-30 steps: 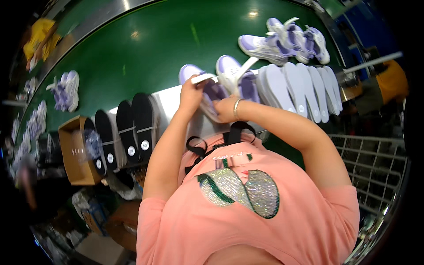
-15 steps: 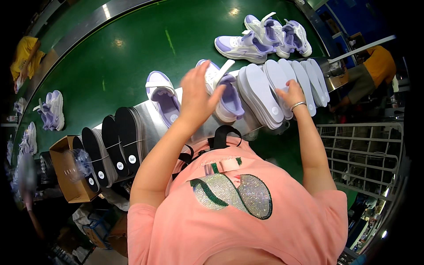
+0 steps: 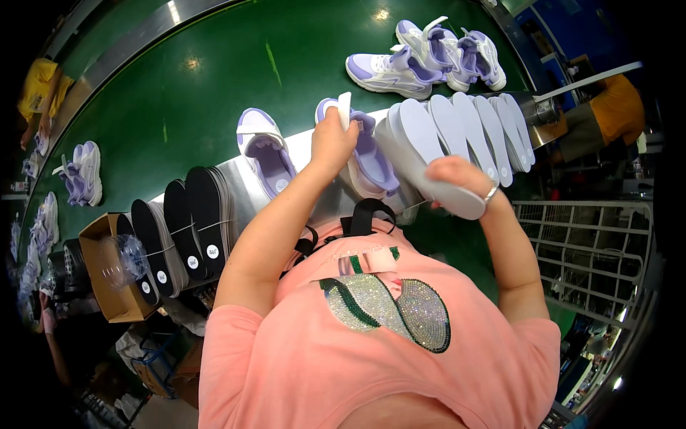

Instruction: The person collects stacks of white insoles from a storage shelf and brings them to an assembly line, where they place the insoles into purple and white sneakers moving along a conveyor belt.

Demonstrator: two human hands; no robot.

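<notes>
One lilac-and-white shoe (image 3: 377, 166), near edge of the surface (image 3: 200, 107): my left hand (image 3: 334, 145) clasps its white tongue (image 3: 345, 109), seemingly keeping it open. One grey insole (image 3: 464, 203): clamped in my right hand (image 3: 461, 174), apart, beside stacked insoles (image 3: 450, 123).

A white-and-lilac shoe (image 3: 376, 170) sits upright just right of the left hand (image 3: 334, 143), toe pointing away, its white flap (image 3: 344, 109) raised in that hand's grip. A pale grey insole (image 3: 457, 200) (blurred) slants beneath the right hand (image 3: 457, 171), rounded end near the wrist.
</notes>
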